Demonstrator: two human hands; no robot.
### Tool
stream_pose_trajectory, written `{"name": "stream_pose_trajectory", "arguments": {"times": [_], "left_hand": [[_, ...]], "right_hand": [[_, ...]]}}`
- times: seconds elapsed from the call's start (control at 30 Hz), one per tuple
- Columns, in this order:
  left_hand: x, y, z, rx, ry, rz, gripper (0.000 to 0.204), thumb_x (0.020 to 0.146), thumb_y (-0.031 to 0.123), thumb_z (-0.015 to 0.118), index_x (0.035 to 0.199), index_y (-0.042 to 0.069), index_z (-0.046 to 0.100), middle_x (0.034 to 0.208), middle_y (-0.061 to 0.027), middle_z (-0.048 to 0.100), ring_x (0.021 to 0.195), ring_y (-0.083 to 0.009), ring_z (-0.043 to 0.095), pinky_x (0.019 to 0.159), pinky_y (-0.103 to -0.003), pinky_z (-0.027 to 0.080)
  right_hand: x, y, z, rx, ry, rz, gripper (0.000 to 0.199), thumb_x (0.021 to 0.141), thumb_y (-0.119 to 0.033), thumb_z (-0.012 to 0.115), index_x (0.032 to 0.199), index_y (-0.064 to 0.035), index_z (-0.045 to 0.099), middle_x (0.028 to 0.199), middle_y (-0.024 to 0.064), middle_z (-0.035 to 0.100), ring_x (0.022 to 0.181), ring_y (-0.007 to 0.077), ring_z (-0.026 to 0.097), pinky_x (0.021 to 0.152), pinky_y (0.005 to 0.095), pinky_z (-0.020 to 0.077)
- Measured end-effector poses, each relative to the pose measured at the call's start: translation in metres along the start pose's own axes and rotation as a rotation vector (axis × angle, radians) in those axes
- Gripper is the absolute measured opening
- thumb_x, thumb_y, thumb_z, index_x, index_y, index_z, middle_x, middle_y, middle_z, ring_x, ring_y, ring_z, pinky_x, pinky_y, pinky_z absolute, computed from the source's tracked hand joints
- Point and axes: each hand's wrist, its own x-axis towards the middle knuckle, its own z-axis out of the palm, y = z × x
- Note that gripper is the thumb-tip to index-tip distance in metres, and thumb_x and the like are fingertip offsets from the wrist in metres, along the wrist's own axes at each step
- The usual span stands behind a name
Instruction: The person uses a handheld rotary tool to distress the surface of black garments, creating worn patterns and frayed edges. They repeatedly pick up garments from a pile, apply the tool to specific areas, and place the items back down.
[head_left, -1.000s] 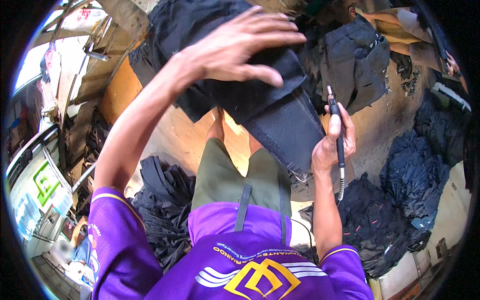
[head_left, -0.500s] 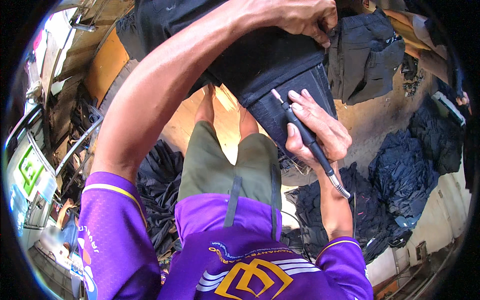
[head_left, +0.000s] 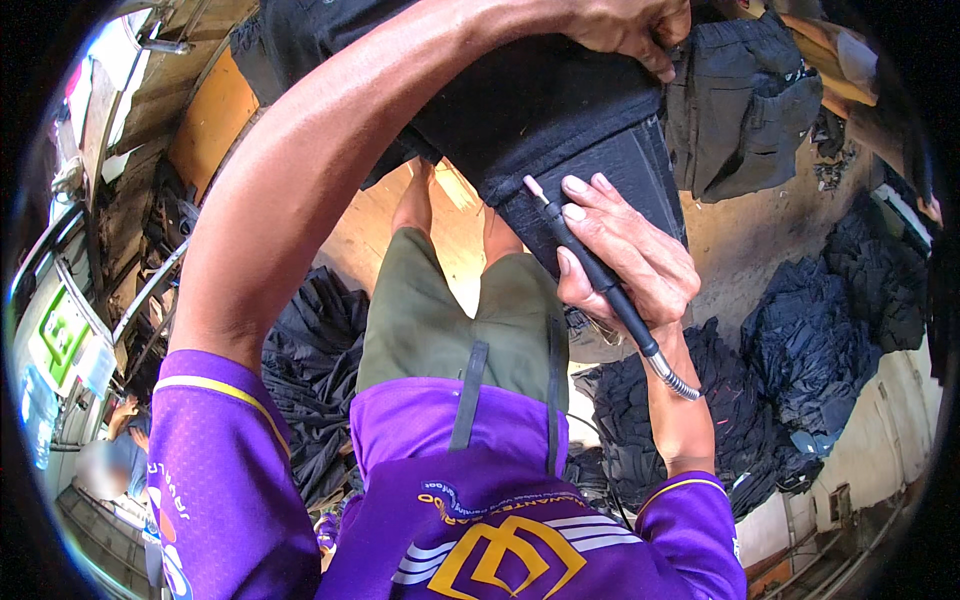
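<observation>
A black garment (head_left: pixel 520 100), probably trousers, hangs over a raised support in front of me. My left hand (head_left: pixel 640 35) reaches across its top and pinches the cloth at the right edge. Below the folded seam shows a smooth dark panel (head_left: pixel 625 165); I cannot tell whether it is cloth or board. My right hand (head_left: pixel 645 265) grips a black pen-shaped rotary grinder handpiece (head_left: pixel 580 248) with a pinkish tip and a springy metal neck at the rear. Its tip lies close to the seam; contact is unclear. The fingers stretch along the panel beside the tool.
Dark garments (head_left: pixel 745 110) lie stacked at the far right. Heaps of dark clothes sit at the right (head_left: pixel 810 325) and by my legs (head_left: pixel 310 380). Another person (head_left: pixel 125 460) is at the lower left. A cable (head_left: pixel 610 490) runs down near my right side.
The handpiece and my right hand have shifted slightly left, the tip now nearer the panel's left edge. My left hand and the cloth have moved a little right and down.
</observation>
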Motion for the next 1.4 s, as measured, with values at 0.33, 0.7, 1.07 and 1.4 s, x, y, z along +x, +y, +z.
{"name": "stream_pose_trajectory", "arguments": {"times": [0.33,0.7,1.07,1.4], "left_hand": [[-0.0010,0.0008,-0.0002,-0.020,0.022,-0.014,0.028,0.087,0.032,0.085,0.087,0.004,0.077,0.081,-0.0197,0.075,0.079,-0.0400,0.075,0.068,-0.050,0.056],[-0.0018,-0.0020,0.0016,-0.028,0.021,0.014,0.027,0.087,0.029,0.085,0.088,0.003,0.076,0.080,-0.0193,0.075,0.077,-0.0397,0.075,0.067,-0.049,0.055],[-0.0027,0.0006,-0.0010,-0.048,-0.003,-0.014,0.027,0.087,0.030,0.086,0.090,0.004,0.078,0.080,-0.0194,0.075,0.077,-0.0387,0.075,0.067,-0.049,0.055],[-0.0008,-0.0035,0.0049,-0.029,0.026,0.018,0.028,0.087,0.031,0.086,0.088,0.004,0.077,0.078,-0.0183,0.074,0.074,-0.0374,0.075,0.065,-0.048,0.054]], "right_hand": [[-0.0013,0.0002,-0.0010,-0.068,0.073,0.052,0.031,0.079,0.000,0.084,0.110,0.0053,0.080,0.105,0.0222,0.081,0.109,0.0371,0.080,0.102,0.0510,0.0645],[-0.0049,0.0009,0.0000,-0.154,0.171,0.103,0.031,0.085,0.000,0.075,0.115,0.0109,0.077,0.112,0.0287,0.080,0.114,0.0396,0.078,0.107,0.0541,0.0594],[-0.0037,0.0010,0.0022,-0.063,0.081,0.046,0.031,0.080,-0.001,0.084,0.111,0.0037,0.080,0.104,0.0201,0.081,0.110,0.0371,0.080,0.103,0.0521,0.0638],[-0.0011,0.0025,0.0032,0.008,-0.032,-0.016,0.030,0.083,-0.003,0.084,0.112,0.0021,0.081,0.103,0.0169,0.081,0.110,0.0359,0.080,0.101,0.0512,0.0650]]}}
